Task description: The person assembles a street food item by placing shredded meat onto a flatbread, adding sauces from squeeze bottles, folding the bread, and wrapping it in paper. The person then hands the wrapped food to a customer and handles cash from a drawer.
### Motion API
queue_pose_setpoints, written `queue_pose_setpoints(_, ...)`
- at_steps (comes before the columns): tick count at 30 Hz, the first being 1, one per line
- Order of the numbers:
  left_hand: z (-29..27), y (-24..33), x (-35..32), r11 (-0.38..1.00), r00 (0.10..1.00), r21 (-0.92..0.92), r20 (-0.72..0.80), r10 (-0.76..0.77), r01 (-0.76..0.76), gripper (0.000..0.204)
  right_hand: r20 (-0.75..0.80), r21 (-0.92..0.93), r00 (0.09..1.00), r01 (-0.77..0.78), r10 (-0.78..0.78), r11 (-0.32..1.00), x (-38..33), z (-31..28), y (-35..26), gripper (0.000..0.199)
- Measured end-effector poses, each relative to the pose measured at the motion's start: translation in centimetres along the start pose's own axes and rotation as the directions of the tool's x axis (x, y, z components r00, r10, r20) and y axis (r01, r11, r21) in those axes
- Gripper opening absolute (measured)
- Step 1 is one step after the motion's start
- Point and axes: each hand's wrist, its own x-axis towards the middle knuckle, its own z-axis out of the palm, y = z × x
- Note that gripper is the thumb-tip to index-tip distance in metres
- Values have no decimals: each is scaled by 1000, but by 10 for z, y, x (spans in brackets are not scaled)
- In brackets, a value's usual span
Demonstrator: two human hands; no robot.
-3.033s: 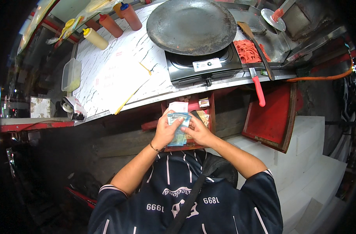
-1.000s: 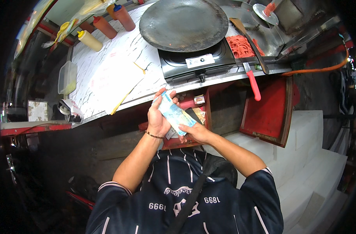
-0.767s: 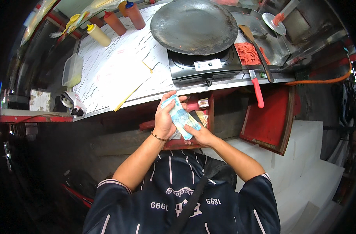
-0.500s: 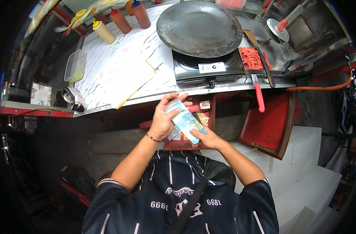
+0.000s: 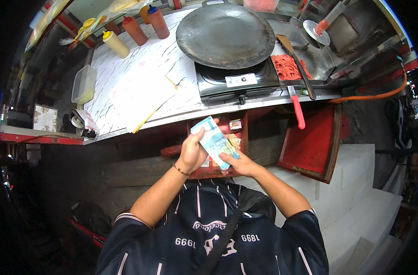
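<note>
A small stack of blue banknotes [image 5: 214, 143] is held between both hands over an open red drawer [image 5: 210, 173]. My left hand [image 5: 193, 150] is closed on the notes' left side, its thumb lying on top of them. At their lower right corner, my right hand [image 5: 240, 164] pinches the stack between thumb and fingers. More paper money [image 5: 235, 140] and a small box [image 5: 235, 124] show inside the drawer, partly hidden by the hands and notes.
Above the drawer, a marble-patterned counter [image 5: 135, 82] carries a gas stove [image 5: 234, 85] with a round black griddle [image 5: 225, 34]. A red-handled knife [image 5: 298, 110] juts over the counter edge beside a wooden spatula [image 5: 298, 64]. Sauce bottles [image 5: 135, 31] stand at the back left.
My left fingers, spread above the notes before, have closed around the stack. The notes now lie flatter, with more of their face showing. The view has shifted slightly.
</note>
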Motion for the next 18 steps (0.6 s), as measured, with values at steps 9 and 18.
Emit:
queue_pose_setpoints(9,14,11,19,967,991,-222,-65,117,-128,47,33,-36,997,75,-74,997,8,10,8,37)
queue_pose_setpoints(18,14,20,13,991,976,-36,-177,124,-132,45,-63,-436,969,189,-239,880,3,7,-13,33)
